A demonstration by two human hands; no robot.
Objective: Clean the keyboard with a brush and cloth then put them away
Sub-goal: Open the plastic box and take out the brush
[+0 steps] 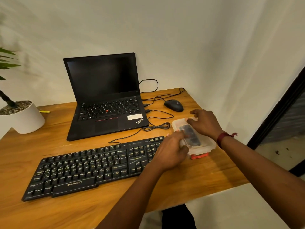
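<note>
A black keyboard [85,169] lies across the front of the wooden table [66,212]. Just right of it stands a translucent plastic box [206,144] with an orange clasp [199,156] at its near end. A dark object, blurred, shows through its lid. My left hand [171,151] grips the box's near left edge, over the keyboard's right end. My right hand [204,123] rests on the far part of the lid with its fingers curled on the rim. No brush or cloth can be made out separately.
An open black laptop [105,100] stands behind the keyboard. A black mouse [174,105] and loose cables [156,126] lie at the back right. A white plant pot [23,118] sits at the left edge, with a yellow item [44,111] beside it. Walls enclose the back and right.
</note>
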